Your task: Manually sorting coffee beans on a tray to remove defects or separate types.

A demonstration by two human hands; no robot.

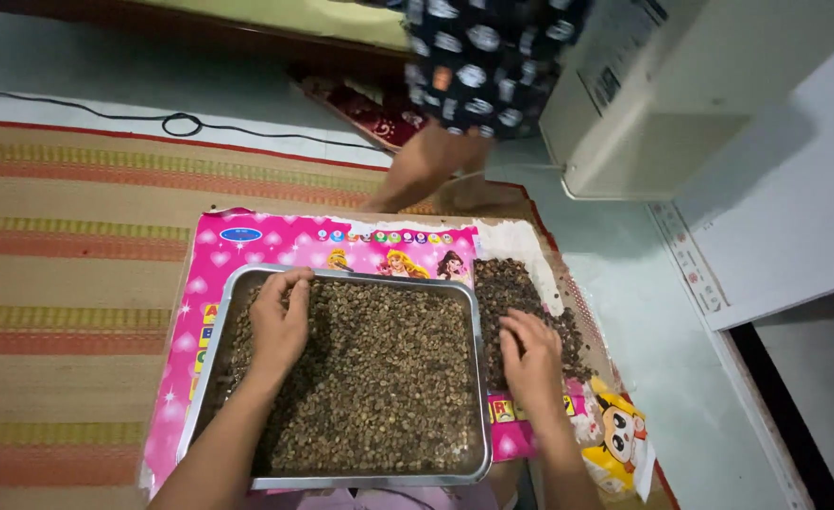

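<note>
Head view shows both hands spread, left hand (280,321) on beans in the tray (360,477), right hand (533,359) on the side pile (511,288), where a careless sweep could scatter beans.

**Tray on poster, loose pile to the right**

Metal tray (480,378) of beans (389,378) lying on a poster (247,246), itself on a woven mat (68,264). Left hand (280,321) in the tray's far left part. Right hand (533,359) just right of the tray, on a loose bean pile (511,288). Beyond, a standing person's legs (436,161); cable (181,123) far left; a box-shaped appliance (663,94) far right.
</note>
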